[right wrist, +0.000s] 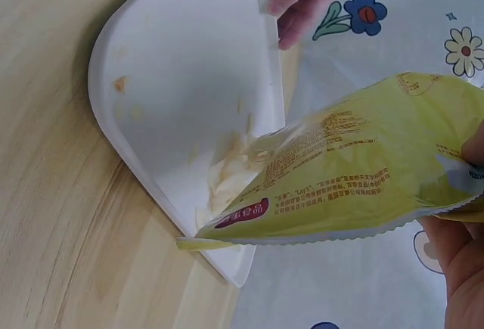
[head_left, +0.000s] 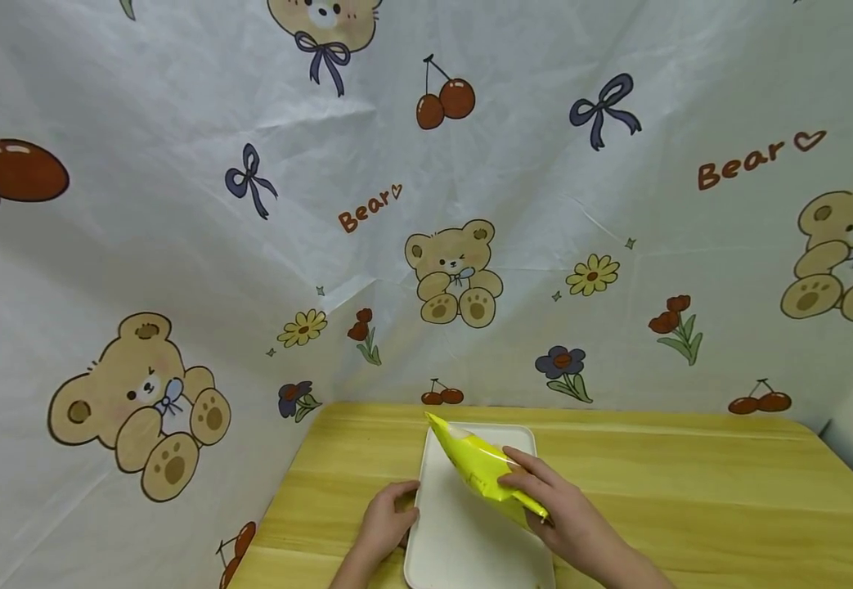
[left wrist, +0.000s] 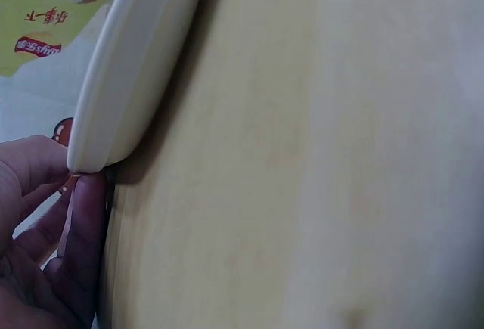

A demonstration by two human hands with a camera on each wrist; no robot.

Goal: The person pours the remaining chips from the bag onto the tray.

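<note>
We saw the right hand [head_left: 572,514] gripping the yellow bag [head_left: 476,465] by its near end; the bag slanted far and left from it, above the tray [head_left: 437,532] and some chips [right wrist: 229,176]. The left hand [head_left: 383,520] pinched the tray's left edge.

Tray [head_left: 437,544] near end cut off, head view. Chips [right wrist: 233,169] part-hidden behind bag [right wrist: 355,155]. Right hand [right wrist: 461,261] cropped, right wrist view.

One left hand [head_left: 385,519], one right hand [head_left: 569,519], that makes two! One yellow bag [head_left: 479,468], one pale tray [head_left: 444,528], one table [head_left: 691,491]; on the cloth [head_left: 522,188], the head view counts four bears [head_left: 458,282], five cherry pairs [head_left: 458,98], two yellow flowers [head_left: 592,276]; the overlapping chips [right wrist: 229,178] defeat an exact count.
</note>
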